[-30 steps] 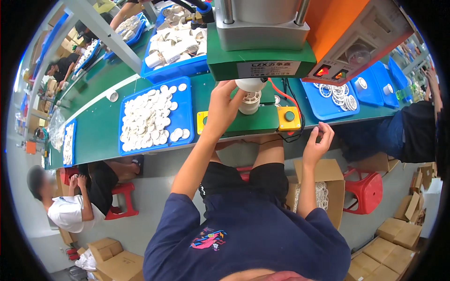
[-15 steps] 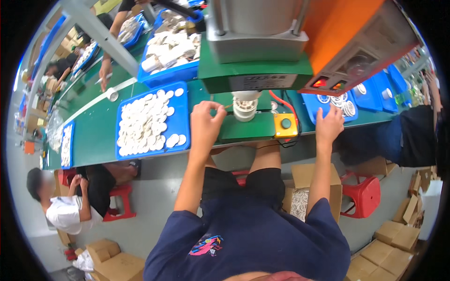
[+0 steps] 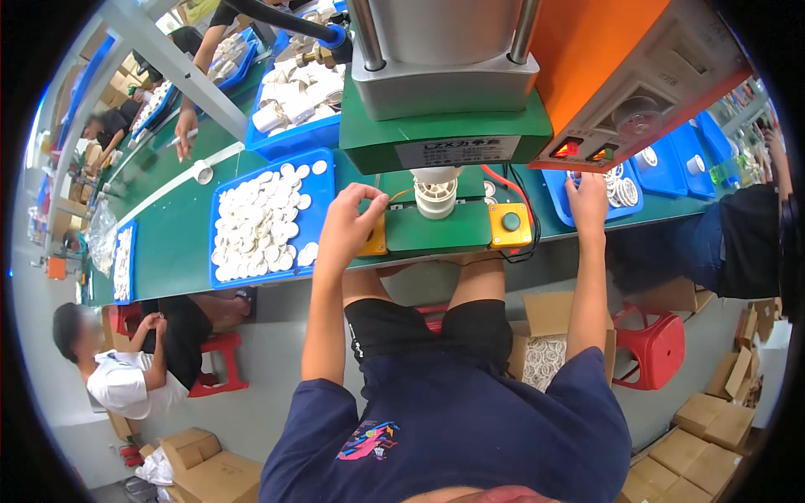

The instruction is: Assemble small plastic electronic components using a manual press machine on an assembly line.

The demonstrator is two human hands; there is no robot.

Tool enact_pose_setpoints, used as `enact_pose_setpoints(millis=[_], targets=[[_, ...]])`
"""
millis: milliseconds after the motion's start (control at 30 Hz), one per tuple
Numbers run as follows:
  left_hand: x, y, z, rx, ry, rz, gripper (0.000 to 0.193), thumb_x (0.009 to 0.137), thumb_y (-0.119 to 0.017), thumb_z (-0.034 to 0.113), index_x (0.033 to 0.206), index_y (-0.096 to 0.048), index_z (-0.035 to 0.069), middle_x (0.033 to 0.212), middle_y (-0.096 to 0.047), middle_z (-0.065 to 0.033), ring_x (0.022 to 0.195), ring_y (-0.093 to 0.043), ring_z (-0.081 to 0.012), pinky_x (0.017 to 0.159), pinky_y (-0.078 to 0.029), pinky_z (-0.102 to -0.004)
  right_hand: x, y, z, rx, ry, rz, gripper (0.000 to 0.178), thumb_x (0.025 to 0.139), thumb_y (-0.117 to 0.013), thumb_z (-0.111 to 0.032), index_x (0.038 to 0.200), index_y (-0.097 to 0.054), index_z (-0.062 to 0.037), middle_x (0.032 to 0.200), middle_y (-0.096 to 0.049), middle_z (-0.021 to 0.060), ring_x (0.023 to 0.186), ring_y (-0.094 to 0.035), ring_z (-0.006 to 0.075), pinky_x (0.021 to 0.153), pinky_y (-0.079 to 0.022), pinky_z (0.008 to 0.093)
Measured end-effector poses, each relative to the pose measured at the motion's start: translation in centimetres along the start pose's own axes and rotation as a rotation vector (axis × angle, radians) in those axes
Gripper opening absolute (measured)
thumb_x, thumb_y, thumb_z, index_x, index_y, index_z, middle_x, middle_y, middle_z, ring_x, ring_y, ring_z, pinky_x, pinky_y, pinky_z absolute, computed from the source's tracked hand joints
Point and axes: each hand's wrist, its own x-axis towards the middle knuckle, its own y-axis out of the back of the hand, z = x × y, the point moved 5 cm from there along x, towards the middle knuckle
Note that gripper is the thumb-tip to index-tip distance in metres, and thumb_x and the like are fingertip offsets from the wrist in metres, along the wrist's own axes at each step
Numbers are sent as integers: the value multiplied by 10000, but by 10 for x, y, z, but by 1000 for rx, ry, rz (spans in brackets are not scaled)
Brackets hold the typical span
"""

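Note:
In front of me, a white round ribbed plastic part (image 3: 436,198) stands upright under the green-plated head of a press (image 3: 444,134). My left hand (image 3: 350,225) hovers left of it beside a yellow button box (image 3: 375,241), fingers loosely curled, thumb and forefinger a little apart, nothing visible between them. My right hand (image 3: 589,201) reaches into a blue tray (image 3: 560,199) of white rings (image 3: 621,189). Its fingers are bent together at the tray's near left part; the orange control box partly hides the fingertips, so what they grip cannot be made out.
A blue tray (image 3: 322,180) of white discs lies left, and a blue bin (image 3: 293,138) of white parts behind it. Another yellow button box (image 3: 511,225) sits right of the press. The orange control box (image 3: 620,84) overhangs the right side. A co-worker's hand (image 3: 186,134) holds a pen-like thing far left.
My left hand has drawn back left from the press, showing the left yellow box. My right hand has moved up into the tray of rings and its fingers have closed. The view shifted slightly.

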Motion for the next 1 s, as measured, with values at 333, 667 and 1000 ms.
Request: enact_pose_setpoints(millis=[333,667,1000], targets=[[-4,12,-10,-85,-44,-30,186,963,-689,166,1027,-692,-8,977,-674,-87,928,-644,-191,875,-496,-306,-27,28,-19,291,74,-92,216,816,-790,-132,922,-654,0,1034,-609,188,989,-605,364,871,-499,436],[36,83,-85,673,-215,437,256,885,-735,217,1062,-713,34,1059,-681,-180,980,-651,-370,871,-515,-454,-22,16,5,133,192,7,474,844,-759,-168,1246,-582,10,1186,-626,233,1143,-571,425,1007,-446,468],[62,69,-105,933,-392,340,282,830,-749,285,1064,-709,132,1025,-619,-106,970,-602,-326,836,-496,-468,-22,7,-7,92,128,-28,464,846,-780,-225,1197,-618,33,1179,-634,219,1120,-588,405,1005,-456,460]])
